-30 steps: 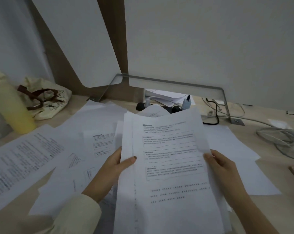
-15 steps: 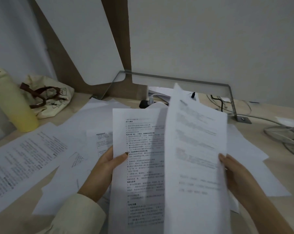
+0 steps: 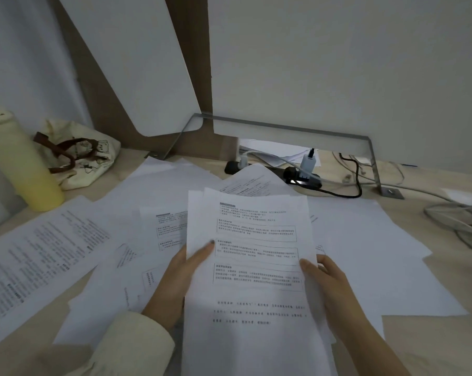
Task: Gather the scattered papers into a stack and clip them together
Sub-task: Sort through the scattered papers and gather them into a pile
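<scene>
Both hands grip a partial stack of papers (image 3: 252, 267) held above the near edge of the counter (image 3: 432, 346): the left hand (image 3: 179, 280) pinches the stack's left edge with the thumb lying on the top sheet, and the right hand (image 3: 328, 286) clasps the right edge, thumb on top and fingers hidden behind.

The gathering looks partly done, in my judgement. Several sheets are already together in the hands, but their top edges are stepped and do not line up, so squaring them is still to do. Many loose sheets remain on the counter: a printed page (image 3: 34, 264) near the left edge, overlapping printed sheets (image 3: 159, 229) just left of the stack, blank sheets (image 3: 365, 240) spreading toward the right, and one more printed sheet (image 3: 252, 183) behind the stack toward the far edge. No clip is visible anywhere, so the clipping has not begun.

The top sheet of the stack is white, with a dark header bar, boxed blocks of small print and a few spaced lines lower down; the text is too small to read. The paper bows slightly and looks thin and limp.
</scene>
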`<state>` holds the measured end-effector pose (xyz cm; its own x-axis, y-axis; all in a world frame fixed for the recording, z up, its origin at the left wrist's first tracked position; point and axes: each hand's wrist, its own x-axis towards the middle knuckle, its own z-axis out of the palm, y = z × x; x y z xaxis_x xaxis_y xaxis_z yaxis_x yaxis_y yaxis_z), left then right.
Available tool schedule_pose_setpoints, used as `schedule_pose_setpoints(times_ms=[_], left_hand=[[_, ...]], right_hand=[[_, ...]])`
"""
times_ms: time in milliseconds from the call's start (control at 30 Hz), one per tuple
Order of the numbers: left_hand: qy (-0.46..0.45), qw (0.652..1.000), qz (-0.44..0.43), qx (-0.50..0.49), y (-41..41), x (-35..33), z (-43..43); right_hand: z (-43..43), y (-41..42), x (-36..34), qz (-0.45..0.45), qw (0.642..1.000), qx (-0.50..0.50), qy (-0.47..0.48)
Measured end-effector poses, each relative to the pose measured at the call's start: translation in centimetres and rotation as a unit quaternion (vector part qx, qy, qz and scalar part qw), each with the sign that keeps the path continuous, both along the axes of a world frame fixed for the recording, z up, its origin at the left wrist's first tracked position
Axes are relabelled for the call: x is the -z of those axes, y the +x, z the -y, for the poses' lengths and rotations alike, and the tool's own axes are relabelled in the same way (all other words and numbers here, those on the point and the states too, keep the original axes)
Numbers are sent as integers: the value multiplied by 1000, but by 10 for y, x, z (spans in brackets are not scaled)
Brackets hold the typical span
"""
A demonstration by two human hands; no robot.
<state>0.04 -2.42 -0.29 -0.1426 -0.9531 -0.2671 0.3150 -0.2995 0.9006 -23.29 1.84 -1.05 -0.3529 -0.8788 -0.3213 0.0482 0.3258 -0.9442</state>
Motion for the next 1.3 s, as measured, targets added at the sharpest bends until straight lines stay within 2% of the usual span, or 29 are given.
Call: schedule_pose_setpoints(times_ms=[67, 133, 200, 367, 467, 567, 833, 1067, 1300], left_hand=[[-12, 999, 46, 20, -1, -5, -1], [-37, 998, 51, 25, 1, -16, -3], [-74, 996, 40, 33, 3, -34, -6], [-217, 976, 31, 18, 1, -81, -6], [-255, 967, 30, 0, -3, -94, -6], [-252, 967, 32, 2, -8, -93, -7], [-187, 979, 84, 6, -11, -58, -14], [-239, 968, 78, 5, -12, -75, -12], [-144, 978, 148, 40, -21, -30, -16]], right_hand=[[1, -3, -5, 53, 999, -11, -4], [3, -8, -21, 141, 988, -68, -6], [1, -11, -44, 177, 974, -137, -29], [-5, -17, -102, 103, 970, -123, -183], [-8, -17, -118, 66, 960, -128, -241], [-10, -16, -114, 41, 958, -147, -242], [-14, -18, -83, 8, 973, -180, -147], [-11, -17, -98, 13, 968, -120, -218], [-14, -14, -48, 16, 988, -107, -111]])
